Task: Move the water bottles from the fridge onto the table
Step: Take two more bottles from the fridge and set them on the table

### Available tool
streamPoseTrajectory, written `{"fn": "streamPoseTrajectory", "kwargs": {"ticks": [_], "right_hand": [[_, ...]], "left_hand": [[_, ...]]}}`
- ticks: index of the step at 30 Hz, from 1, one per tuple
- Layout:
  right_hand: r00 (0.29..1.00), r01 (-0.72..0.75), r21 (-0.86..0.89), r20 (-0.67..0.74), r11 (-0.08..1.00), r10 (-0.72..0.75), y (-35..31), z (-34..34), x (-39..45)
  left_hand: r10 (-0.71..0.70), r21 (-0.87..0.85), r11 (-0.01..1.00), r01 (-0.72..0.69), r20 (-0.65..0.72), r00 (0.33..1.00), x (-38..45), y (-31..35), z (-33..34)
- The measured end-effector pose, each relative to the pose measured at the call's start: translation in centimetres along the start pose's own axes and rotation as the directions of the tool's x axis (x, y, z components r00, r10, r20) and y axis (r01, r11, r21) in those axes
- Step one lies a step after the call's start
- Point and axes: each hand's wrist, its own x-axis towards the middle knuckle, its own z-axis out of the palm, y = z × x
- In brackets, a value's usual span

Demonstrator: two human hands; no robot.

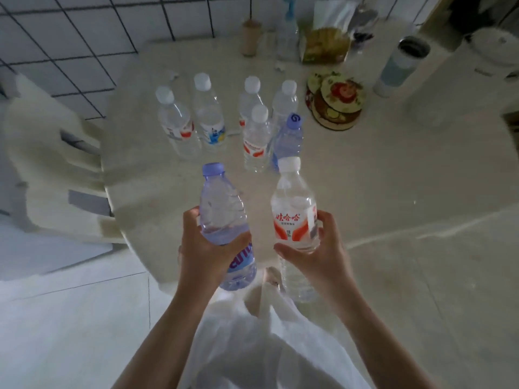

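Observation:
My left hand [206,248] grips a blue-tinted water bottle with a purple cap [222,203], held upright over the near edge of the round pale table [379,178]. My right hand [317,248] grips a clear bottle with a white cap and red-and-white label [293,209], also upright beside it. Several water bottles stand on the table beyond: two at the left [175,122], one with a blue-yellow label [209,113], and a cluster in the middle including a purple-capped one [289,138]. The fridge is out of view.
At the table's back stand a floral tin [335,103], a tall tumbler [398,66], a snack bag [325,43], a wooden jar [250,37] and another bottle. A pale plastic chair [53,169] sits left of the table. A tiled wall is behind.

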Motion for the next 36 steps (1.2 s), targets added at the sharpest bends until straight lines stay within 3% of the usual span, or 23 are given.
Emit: {"fn": "streamPoseTrajectory", "kwargs": {"ticks": [7, 12, 19, 27, 33, 36], "right_hand": [[0.971, 0.126, -0.078, 0.213, 0.989, -0.107, -1.2, -1.1, 6.0], [0.939, 0.239, -0.090, 0.276, 0.967, -0.206, -2.8, 0.7, 9.1], [0.908, 0.345, -0.075, 0.281, 0.936, -0.312, -5.5, 6.0, 13.1], [0.885, 0.404, -0.001, 0.256, 0.915, -0.390, -6.6, 11.9, 16.7], [0.902, 0.362, 0.050, 0.232, 0.931, -0.364, -6.1, 14.6, 19.6], [0.916, 0.336, 0.026, 0.222, 0.942, -0.333, -5.8, 15.5, 20.3]], "left_hand": [[-0.108, -0.113, 0.990, 0.088, -0.180, 0.978, 0.3, 1.9, 1.6], [-0.179, -0.139, 0.979, 0.152, -0.201, 0.963, 1.1, 1.4, 0.6], [-0.193, -0.064, 0.981, 0.182, -0.263, 0.945, 6.7, 0.8, -2.8], [-0.053, 0.026, 0.998, 0.061, -0.227, 0.973, 14.2, -0.5, -3.8], [-0.056, -0.025, 0.998, 0.051, -0.249, 0.967, 17.3, -1.8, -2.8], [0.007, 0.017, 1.000, -0.003, -0.247, 0.969, 18.3, -2.6, -2.2]]}}
